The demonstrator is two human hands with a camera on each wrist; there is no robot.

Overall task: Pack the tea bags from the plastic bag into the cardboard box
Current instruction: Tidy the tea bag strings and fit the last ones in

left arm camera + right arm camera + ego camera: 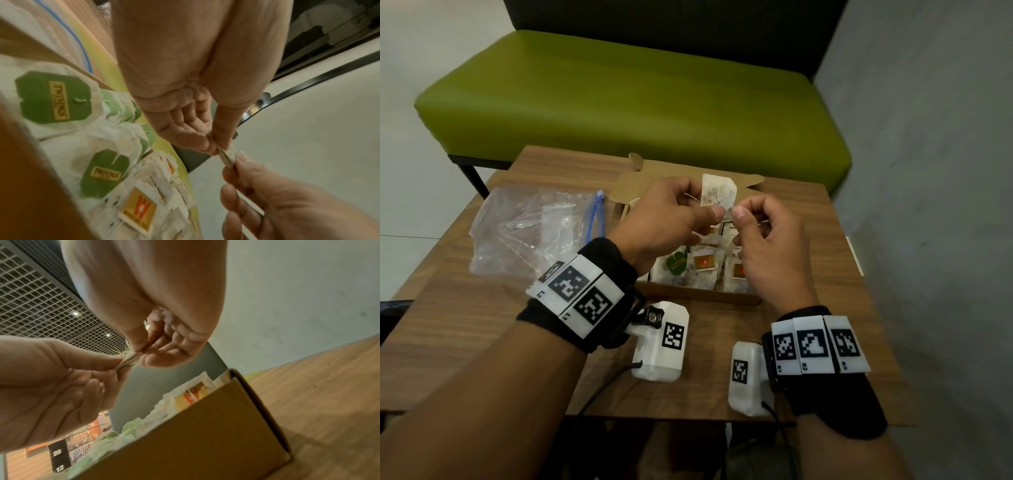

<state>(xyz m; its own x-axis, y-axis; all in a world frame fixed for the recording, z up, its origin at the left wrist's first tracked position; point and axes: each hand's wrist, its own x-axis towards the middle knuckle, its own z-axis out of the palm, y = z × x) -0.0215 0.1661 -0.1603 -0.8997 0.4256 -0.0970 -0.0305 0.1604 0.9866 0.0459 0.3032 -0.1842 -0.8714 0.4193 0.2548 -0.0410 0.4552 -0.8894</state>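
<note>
Head view: both hands raised over the box (pixel 698 298), which sits open on the worktop (pixel 465 308) w/ its lid flap folded back. Left hand (pixel 667 219) and right hand (pixel 767 240) meet at one tea bag (pixel 718 193), held upright above the box; each pinches its lower edge betw. thumb and forefinger, remaining fingers loosely curled. A thin string loops across the tea bag's face. Bag (pixel 530 229), clear plastic w/ blue zip strip, lies slack to the left of the box, well apart from the hands; whether any tea bags remain inside cannot be told. Box interior: rows of tea bags standing on edge, green tags (pixel 53 99) toward the left, orange tags (pixel 139 209) toward the right.

Left wrist view: the pinched edge shows as a thin folded wad betw. the fingertips (pixel 207 146) of the left hand and those of the right (pixel 240 158).

Step in hand, prob.: straightening the tea bag and its string before slotting it in. Done well, this means a light pinch only (paper tears easily), the string and tag gathered flat vs. the face so nothing snags on neighbours, then the tea bag lowered edge-first into a gap in the matching row, upright like the rest. Risk: a loose string catching on adjacent tags and lifting them out of line.
</note>
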